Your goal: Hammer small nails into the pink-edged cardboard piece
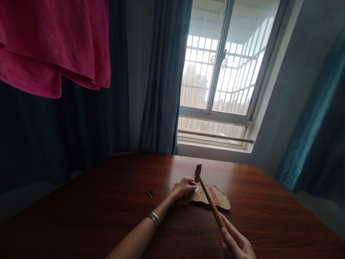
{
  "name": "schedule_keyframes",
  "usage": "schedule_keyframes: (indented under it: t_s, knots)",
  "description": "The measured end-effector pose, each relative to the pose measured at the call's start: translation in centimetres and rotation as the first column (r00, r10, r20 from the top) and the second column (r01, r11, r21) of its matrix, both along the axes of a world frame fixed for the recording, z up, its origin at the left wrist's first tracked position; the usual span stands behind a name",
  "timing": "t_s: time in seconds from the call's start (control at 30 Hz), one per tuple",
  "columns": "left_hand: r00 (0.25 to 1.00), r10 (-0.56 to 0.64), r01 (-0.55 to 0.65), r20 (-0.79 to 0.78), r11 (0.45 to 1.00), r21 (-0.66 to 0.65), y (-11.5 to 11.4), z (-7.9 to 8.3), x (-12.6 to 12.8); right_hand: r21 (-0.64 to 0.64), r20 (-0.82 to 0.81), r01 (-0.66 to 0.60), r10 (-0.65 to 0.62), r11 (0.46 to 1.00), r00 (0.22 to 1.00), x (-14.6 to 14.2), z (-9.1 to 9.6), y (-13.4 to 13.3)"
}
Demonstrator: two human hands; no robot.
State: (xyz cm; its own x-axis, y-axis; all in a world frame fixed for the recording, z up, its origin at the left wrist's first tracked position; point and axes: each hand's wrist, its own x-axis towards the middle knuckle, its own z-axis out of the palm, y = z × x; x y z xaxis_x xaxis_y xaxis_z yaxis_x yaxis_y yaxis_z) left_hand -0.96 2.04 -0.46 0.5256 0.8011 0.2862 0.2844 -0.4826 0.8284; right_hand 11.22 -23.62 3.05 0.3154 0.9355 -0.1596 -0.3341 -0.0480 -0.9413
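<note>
Home room, curtained window, wooden table

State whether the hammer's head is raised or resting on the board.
Raised: the hammer slants up from the right hand, its head above the left hand on the board.

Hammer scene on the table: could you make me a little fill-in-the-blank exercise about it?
1. The right hand holds the hammer by its ____.
2. The left hand rests on the board, right beside the hammer's ____.
3. Loose nails lie on the table, to the ____ of the board.
4. A bracelet circles the left ____.
Missing words: handle; head; left; wrist.
</note>
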Motion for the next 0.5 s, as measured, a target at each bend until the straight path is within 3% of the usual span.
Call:
schedule_keyframes:
  t_s: [0.27, 0.5]
  knots:
    - [1.000, 0.010, -0.010, -0.009, 1.000, 0.009, -0.1, 0.2, -0.1, -0.015, 0.005, 0.011, -0.011, 1.000, 1.000, 0.2, 0.1, 0.0]
    - [1.000, -0.010, 0.011, -0.024, 1.000, 0.017, 0.1, 0.1, -0.1, 0.019, 0.019, 0.049, -0.049, 0.999, 0.999, 0.2, -1.0, 0.0]
